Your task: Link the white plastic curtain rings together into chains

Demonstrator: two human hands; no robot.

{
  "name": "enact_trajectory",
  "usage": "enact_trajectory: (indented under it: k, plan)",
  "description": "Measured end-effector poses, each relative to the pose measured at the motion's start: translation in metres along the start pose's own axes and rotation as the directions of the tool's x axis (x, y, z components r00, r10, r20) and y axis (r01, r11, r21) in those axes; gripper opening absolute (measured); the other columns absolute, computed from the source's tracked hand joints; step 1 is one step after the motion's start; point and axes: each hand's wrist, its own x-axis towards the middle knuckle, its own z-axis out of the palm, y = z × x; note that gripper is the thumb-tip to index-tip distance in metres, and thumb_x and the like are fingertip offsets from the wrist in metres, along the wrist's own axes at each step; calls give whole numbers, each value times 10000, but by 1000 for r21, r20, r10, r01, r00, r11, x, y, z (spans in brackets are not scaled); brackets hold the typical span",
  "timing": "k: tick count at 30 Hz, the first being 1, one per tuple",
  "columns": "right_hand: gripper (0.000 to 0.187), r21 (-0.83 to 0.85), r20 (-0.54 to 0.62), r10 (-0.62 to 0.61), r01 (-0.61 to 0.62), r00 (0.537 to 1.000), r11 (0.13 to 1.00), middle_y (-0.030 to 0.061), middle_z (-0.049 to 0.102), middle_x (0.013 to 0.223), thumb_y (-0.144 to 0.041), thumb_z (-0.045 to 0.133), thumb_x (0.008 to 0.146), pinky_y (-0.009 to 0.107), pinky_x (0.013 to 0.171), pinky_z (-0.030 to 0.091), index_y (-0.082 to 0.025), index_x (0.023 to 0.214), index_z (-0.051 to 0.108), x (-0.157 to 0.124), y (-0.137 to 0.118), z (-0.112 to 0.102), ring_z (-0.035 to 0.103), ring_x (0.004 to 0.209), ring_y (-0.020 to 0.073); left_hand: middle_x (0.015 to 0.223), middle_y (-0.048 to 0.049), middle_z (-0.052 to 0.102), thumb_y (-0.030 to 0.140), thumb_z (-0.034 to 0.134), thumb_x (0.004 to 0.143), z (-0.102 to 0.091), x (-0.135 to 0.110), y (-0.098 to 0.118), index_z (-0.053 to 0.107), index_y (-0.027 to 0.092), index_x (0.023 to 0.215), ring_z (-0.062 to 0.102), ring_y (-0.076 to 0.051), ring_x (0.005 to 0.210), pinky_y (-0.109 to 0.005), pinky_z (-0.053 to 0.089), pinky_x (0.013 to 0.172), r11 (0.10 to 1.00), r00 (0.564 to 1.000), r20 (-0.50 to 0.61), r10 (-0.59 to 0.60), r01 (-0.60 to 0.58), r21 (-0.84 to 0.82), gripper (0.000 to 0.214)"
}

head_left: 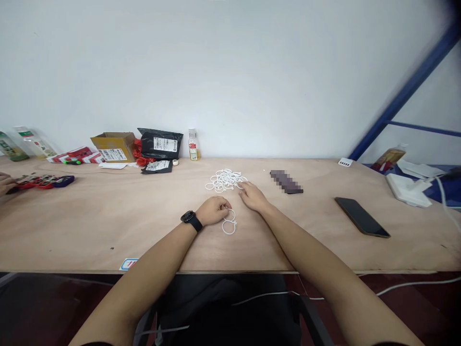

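Note:
A loose heap of thin white plastic rings, like curtain rings with small tabs, lies in the middle of the wooden table. My left hand, with a black watch on its wrist, is closed in a pinch on the edge of one white ring. Just below it, a second white ring lies flat, touching or linked to the first; I cannot tell which. At the heap's right edge, my right hand has its fingers stretched out and its thumb apart, with the fingertips touching the outermost rings.
A phone and a blurred dark item lie to the right. Behind stand a small bottle, black parcels and a cardboard box. Another person's hand is at the far left, beside red and blue items.

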Motion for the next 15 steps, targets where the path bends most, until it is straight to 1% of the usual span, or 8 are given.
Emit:
enact_trajectory:
  k: [2,4,7,9,12,14,15]
  plan:
    - [416,-61,27,28,-26,999,998,122,573,1300,-213,478,895,364,987,391,-177,1306,529,2,3,2,522,1181,255,830,-30,681,119,551,710,1,0,2,720,164,828,591,-135,718,-243,475,696,999,999,18,26,-27,31,211]
    - [423,-95,54,62,-57,997,994,115,593,1278,-235,500,890,354,948,412,-197,1311,525,2,3,3,544,1154,260,850,-34,683,135,563,729,1,0,2,721,167,847,599,-137,734,-245,482,709,998,999,25,34,-35,43,200]
    - [415,-81,58,103,-99,993,992,105,634,1214,-242,554,861,323,886,435,-204,1274,549,0,2,2,585,1078,243,855,-35,687,176,572,764,1,1,1,719,172,858,607,-141,752,-249,484,724,998,999,7,38,-39,44,174]
    - [373,-39,60,115,-112,992,993,98,660,1158,-224,563,848,319,865,439,-198,1219,588,-2,2,1,604,1022,231,848,-33,689,205,573,788,1,1,0,715,176,867,609,-144,759,-255,485,731,999,999,-31,28,-26,44,165]
    - [276,83,50,98,-102,994,991,87,688,1061,-206,557,841,330,855,442,-190,1098,657,-7,-2,-2,612,951,217,862,-36,688,226,573,817,1,1,-3,702,178,927,606,-149,768,-274,490,753,999,991,-137,7,0,51,176]
    - [243,250,23,81,-84,996,965,76,693,1014,-228,554,847,328,840,452,-186,1052,675,-10,-9,-2,611,912,201,900,-45,681,225,576,829,1,2,-6,687,180,995,600,-153,784,-292,496,770,998,973,-230,14,0,59,204]
    - [239,356,17,73,-74,997,932,69,693,997,-252,553,851,325,827,459,-184,1044,676,-11,-13,-2,610,894,193,922,-49,675,225,580,832,1,2,-7,679,184,1027,596,-156,794,-300,498,776,998,962,-273,22,-5,63,222]
